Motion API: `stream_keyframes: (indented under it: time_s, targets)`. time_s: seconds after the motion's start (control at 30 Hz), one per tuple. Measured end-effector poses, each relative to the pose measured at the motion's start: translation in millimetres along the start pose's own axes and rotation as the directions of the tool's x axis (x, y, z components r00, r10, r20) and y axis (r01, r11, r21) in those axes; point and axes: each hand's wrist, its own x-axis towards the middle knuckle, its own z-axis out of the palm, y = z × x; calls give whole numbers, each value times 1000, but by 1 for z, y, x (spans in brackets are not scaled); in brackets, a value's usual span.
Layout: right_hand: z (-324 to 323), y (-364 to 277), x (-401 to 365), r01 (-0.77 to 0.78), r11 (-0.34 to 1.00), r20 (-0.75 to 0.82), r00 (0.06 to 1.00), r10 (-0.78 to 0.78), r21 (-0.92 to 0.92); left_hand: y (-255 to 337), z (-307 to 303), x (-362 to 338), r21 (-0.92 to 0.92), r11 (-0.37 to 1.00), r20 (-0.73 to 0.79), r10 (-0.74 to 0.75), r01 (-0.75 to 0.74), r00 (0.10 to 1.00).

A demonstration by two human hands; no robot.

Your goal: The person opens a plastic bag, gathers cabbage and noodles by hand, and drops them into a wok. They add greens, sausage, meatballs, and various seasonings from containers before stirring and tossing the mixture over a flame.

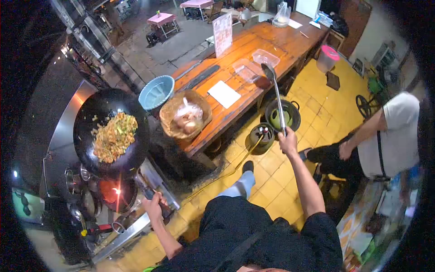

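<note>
My left hand (154,209) is wrapped round the handle of a black wok (84,143). Fried noodles or rice with bits of green (115,138) lie heaped in the wok, which is held up beyond the glowing burner (116,191). Well off to the right, my right hand (288,141) grips the end of a long metal ladle (278,99). The ladle's bowl points away from me and overlaps the edge of the wooden table (195,140) in this view. Near it on the table are clear plastic food containers (247,71).
A blue basin (156,93) and a lined basket (171,119) holding a plastic bag stand at the table's near end, by white paper (224,94). Gas cylinders (262,139) stand on the yellow tiled floor. A person (389,140) is close on my right.
</note>
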Motion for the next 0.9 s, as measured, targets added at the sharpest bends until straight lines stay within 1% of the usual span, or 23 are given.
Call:
stream_keyframes:
  time_s: [0.03, 0.1, 0.17, 0.2, 0.23, 0.27, 0.3, 0.33, 0.37, 0.43, 0.47, 0.5, 0.57, 0.63, 0.67, 0.7, 0.77, 0.8, 0.87, 0.9]
  targets:
    - [-5, 4, 6, 5, 1000, 43, 999, -6, 16, -3, 22, 10, -30, 998, 45, 50, -49, 998]
    - [-23, -2, 4, -57, 998, 109, 993, 53, 30, -4, 74, 27, -58, 998, -11, 36, -37, 999]
    - [-56, -24, 0, -248, 969, 251, 939, 237, 14, 4, 126, 42, -70, 998, 12, -5, 6, 1000]
    - [-64, -8, -5, -174, 984, 241, 955, 175, -25, 4, 147, 47, -98, 995, 8, -2, 3, 1000]
    - [-73, 6, 5, -77, 996, 217, 972, 86, -48, 4, 165, 56, -68, 998, 51, 14, -11, 999]
    - [-80, 13, 14, 81, 989, 144, 988, -63, -120, 2, 183, 67, -58, 998, 74, 26, -22, 997]
    - [-87, 18, 20, 219, 955, 88, 975, -205, -201, 0, 197, 73, -38, 999, 93, 27, -24, 995]
    - [-94, 16, 27, 143, 970, 131, 984, -119, -195, 3, 210, 73, 27, 1000, 92, -6, 3, 996]
    - [-102, 13, 40, 140, 955, 167, 981, -98, -260, -4, 222, 80, 45, 999, 108, -28, 23, 994]
    - [-102, 41, 69, 232, 962, 140, 967, -211, -148, -7, 250, 80, 115, 992, 86, -55, 45, 995]
    - [-99, 59, 87, 219, 972, 189, 962, -200, -88, -13, 263, 77, 133, 991, 84, -15, 4, 996]
    - [-105, 28, 103, 354, 929, 223, 919, -325, -105, -23, 273, 76, 152, 987, 71, -63, 51, 996]
    - [-94, 22, 145, 525, 847, 294, 826, -481, -87, -37, 299, 68, 188, 980, 65, -77, 63, 995]
    - [-78, 4, 192, 623, 781, 381, 732, -565, -38, -58, 330, 61, 224, 972, 0, -76, 74, 997]
    - [-66, -8, 213, 802, 595, 289, 557, -779, 57, -65, 344, 55, 237, 971, 12, -36, 32, 999]
    - [-61, -20, 232, 804, 588, 359, 524, -773, 91, -67, 364, 48, 287, 957, -18, -48, 51, 999]
    - [-47, -20, 272, 821, 565, 469, 468, -749, 83, -68, 407, 35, 253, 958, -59, -124, 135, 990]
    - [-44, -23, 290, 849, 525, 497, 428, -755, 65, -75, 427, 30, 240, 960, -94, -128, 147, 987]
    - [-44, -18, 320, 865, 500, 596, 385, -705, 31, -92, 456, 29, 216, 962, -106, -144, 164, 984]
    - [-46, -18, 321, 874, 486, 637, 368, -677, 11, -96, 458, 25, 206, 965, -129, -137, 162, 982]
